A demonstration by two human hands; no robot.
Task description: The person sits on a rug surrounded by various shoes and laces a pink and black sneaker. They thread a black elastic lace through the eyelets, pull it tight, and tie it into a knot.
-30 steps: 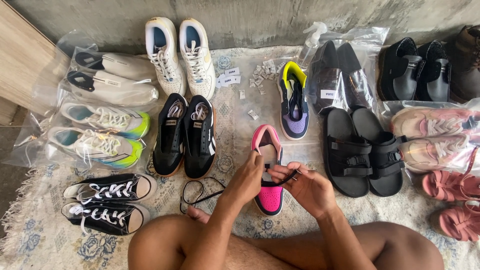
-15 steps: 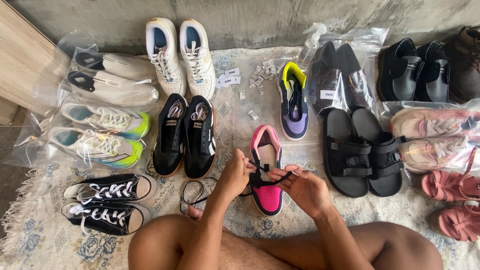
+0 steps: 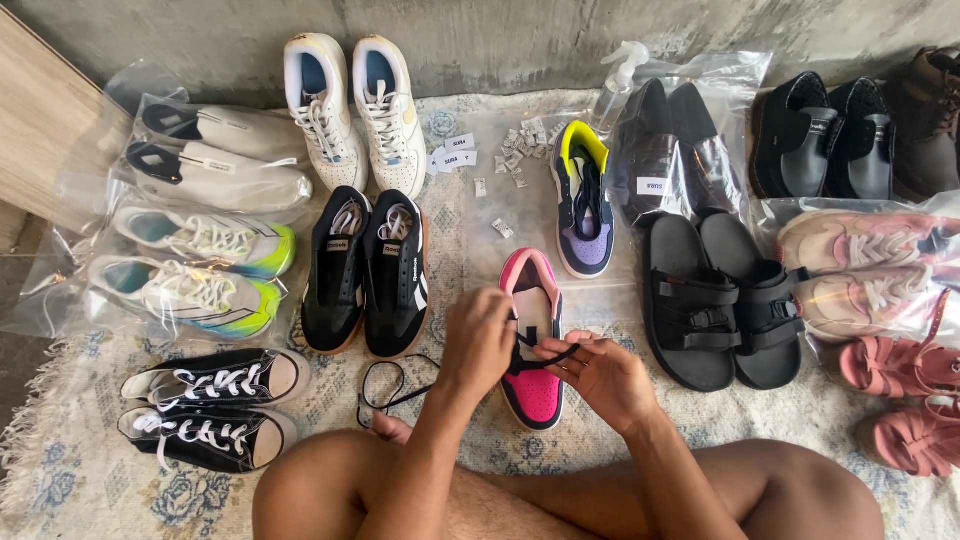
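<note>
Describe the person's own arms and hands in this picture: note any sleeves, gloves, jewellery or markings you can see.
Both arms are bare from the elbow down, with no sleeves in view. The left hand and the right hand wear no gloves, and no rings, watch or bracelets show. No markings can be made out. The knees below are bare too.

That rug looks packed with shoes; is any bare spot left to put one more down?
Some. Bare rug shows between the black sneakers and the purple-and-yellow sneaker, apart from scattered small packets. Another strip lies beside the black-and-white canvas shoes, crossed by a loose black lace. Both sides are crowded.
</note>
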